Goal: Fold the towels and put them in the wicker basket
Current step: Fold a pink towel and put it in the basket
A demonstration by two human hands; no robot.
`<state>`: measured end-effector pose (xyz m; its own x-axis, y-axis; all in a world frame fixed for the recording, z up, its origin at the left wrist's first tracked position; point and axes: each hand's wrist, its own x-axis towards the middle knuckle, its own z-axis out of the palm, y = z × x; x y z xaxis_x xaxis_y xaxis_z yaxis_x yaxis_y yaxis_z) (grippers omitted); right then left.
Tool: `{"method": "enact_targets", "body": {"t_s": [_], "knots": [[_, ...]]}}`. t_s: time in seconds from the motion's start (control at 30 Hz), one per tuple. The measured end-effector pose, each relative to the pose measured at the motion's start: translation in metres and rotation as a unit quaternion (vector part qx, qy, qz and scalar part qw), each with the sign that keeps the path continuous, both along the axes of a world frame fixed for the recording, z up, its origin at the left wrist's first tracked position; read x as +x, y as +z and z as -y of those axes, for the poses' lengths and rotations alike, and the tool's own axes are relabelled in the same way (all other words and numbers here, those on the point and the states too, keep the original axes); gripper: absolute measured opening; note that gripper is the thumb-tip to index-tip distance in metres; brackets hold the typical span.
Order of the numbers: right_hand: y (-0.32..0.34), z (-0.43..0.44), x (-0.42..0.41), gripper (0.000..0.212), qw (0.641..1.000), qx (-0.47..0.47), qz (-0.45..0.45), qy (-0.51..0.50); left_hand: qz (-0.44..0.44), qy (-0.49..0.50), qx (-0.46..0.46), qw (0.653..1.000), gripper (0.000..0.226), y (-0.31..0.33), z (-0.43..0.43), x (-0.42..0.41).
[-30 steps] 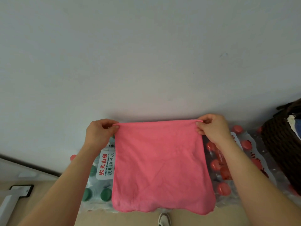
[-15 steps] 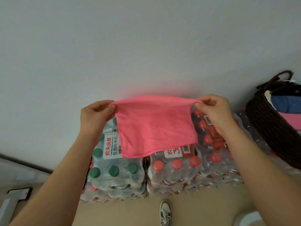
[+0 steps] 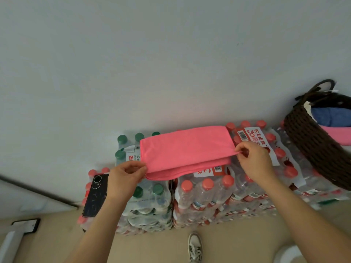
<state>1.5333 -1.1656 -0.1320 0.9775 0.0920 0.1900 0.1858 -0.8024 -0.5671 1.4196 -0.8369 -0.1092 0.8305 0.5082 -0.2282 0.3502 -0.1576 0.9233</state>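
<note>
A pink towel (image 3: 187, 151) lies folded in half across the tops of shrink-wrapped water bottle packs (image 3: 205, 194). My left hand (image 3: 125, 177) pinches its near left corner. At the near right corner my right hand (image 3: 253, 160) pinches the upper layer's edge. A dark brown wicker basket (image 3: 311, 147) stands on the packs at the far right, holding a blue towel (image 3: 330, 116) and a pink towel (image 3: 340, 135).
A black phone (image 3: 96, 196) lies on the leftmost red-capped pack, beside my left wrist. A white wall rises right behind the packs. My sneaker (image 3: 194, 247) shows on the beige floor below. A white object (image 3: 17, 236) sits at the lower left.
The towel went from hanging full length in the air to folded in half and laid flat on the bottle packs. Both hands came down and toward me with its corners.
</note>
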Motion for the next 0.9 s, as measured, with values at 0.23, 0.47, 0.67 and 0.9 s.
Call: {"method": "enact_targets", "body": {"t_s": [0.23, 0.47, 0.67, 0.9], "knots": [[-0.006, -0.002, -0.004, 0.02, 0.997, -0.076, 0.027, 0.009, -0.006, -0.021, 0.037, 0.999, 0.018, -0.007, 0.001, -0.007], [-0.014, -0.002, -0.008, 0.016, 0.948, -0.308, 0.036, 0.065, -0.036, -0.124, 0.194, 0.973, 0.019, -0.014, 0.002, -0.015], [-0.013, -0.007, -0.018, 0.045, 0.948, -0.303, 0.056, 0.073, 0.033, -0.227, 0.4, 0.888, 0.035, -0.02, -0.006, -0.011], [-0.012, -0.007, -0.007, 0.05, 0.921, -0.274, 0.114, 0.252, 0.074, -0.363, 0.513, 0.774, 0.013, -0.012, -0.013, 0.014]]}}
